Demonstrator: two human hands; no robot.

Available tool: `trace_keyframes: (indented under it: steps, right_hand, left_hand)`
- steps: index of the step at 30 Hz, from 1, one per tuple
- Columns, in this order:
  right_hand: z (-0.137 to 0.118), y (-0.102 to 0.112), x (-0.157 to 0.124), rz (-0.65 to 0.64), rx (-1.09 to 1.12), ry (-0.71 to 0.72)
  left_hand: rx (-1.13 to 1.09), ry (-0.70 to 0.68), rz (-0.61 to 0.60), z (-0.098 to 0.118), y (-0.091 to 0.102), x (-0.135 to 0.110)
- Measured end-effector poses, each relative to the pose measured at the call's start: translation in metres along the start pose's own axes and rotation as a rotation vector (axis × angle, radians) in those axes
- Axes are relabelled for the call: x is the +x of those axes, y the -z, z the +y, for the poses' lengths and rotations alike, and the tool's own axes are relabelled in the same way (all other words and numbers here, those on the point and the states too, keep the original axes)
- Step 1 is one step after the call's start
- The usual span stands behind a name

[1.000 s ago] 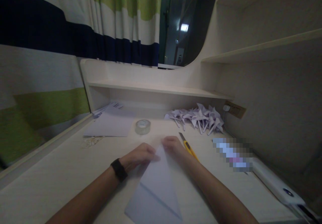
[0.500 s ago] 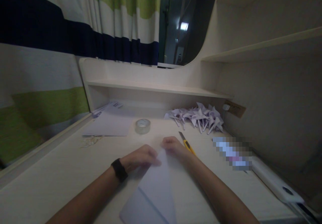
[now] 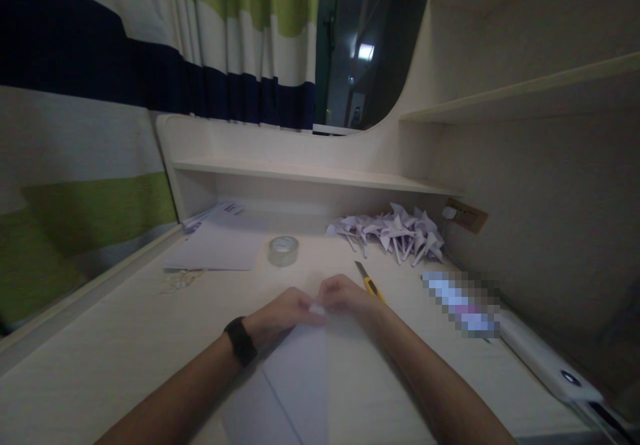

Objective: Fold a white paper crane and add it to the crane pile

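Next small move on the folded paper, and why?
Probably firm up the far tip with the right hand while the left hand steadies the folded paper: both hands' fingers meet there, and the near part lies unheld.

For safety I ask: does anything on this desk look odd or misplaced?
Yes, one thing: the yellow utility knife lies with its blade exposed close to the right hand, which seems risky. I see no spill.
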State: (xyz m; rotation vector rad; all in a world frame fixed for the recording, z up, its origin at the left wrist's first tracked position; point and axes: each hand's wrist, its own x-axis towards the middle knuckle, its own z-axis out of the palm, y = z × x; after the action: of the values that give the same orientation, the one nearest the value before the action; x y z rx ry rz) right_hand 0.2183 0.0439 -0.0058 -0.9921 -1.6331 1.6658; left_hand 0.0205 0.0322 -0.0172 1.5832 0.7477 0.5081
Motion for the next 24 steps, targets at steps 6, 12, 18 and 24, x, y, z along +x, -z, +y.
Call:
trace_keyframes:
  steps: [6,12,18,24]
  right_hand:
    - [0.000,0.004,-0.003,-0.151,-0.028,-0.087]
    - [-0.001,0.011,-0.005,-0.186,-0.050,-0.112]
    - [-0.003,0.012,-0.006,-0.183,-0.035,-0.125]
    - [-0.013,0.024,-0.014,-0.026,0.110,0.012]
  left_hand:
    - [0.007,0.057,-0.057,-0.007,-0.002,0.002]
    - [0.044,0.073,-0.075,0.001,-0.004,-0.003]
    - [0.074,0.084,-0.080,0.006,-0.003,-0.003]
    - [0.066,0.094,-0.097,0.007,-0.005,-0.007]
